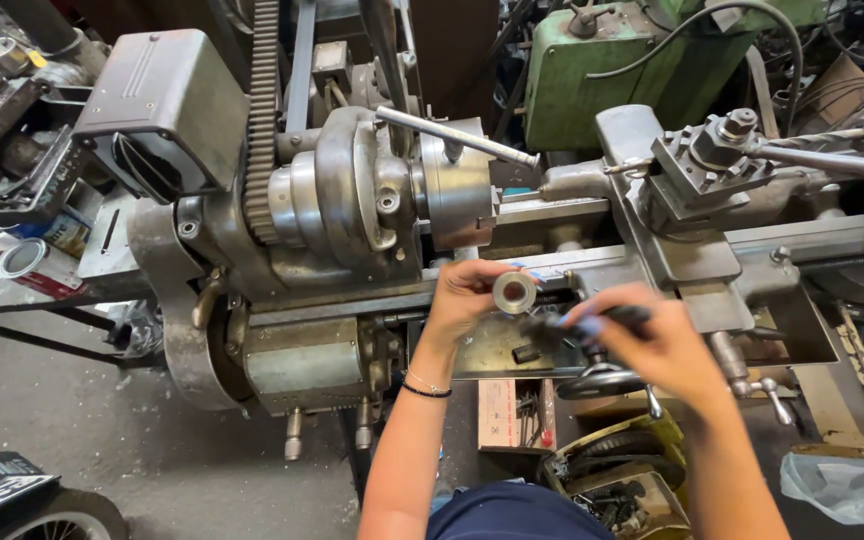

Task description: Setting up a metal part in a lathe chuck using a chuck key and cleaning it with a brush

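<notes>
The left hand (467,295) holds a small round metal ring (515,292). Its fingers are closed around the ring, and the hole in the middle faces up at the camera. The ring is up in the air, just in front of the big grey machine (352,220).

The right hand (652,345) is close beside the ring. Its fingers are closed around a thin dark tool (577,325). The tip of the tool points at the ring, but the picture is blurry there, so it is hard to tell if they touch.

Under the hands sits a flat metal tray (487,355) with a little dark piece (525,352) lying in it. A round black hand wheel (600,380) is just below the right hand. A long shiny bar (457,137) sticks out on top of the machine's round part. Lower down, a small open box (512,415) holds thin metal bits. A red and white can (37,268) lies far off to the left.
</notes>
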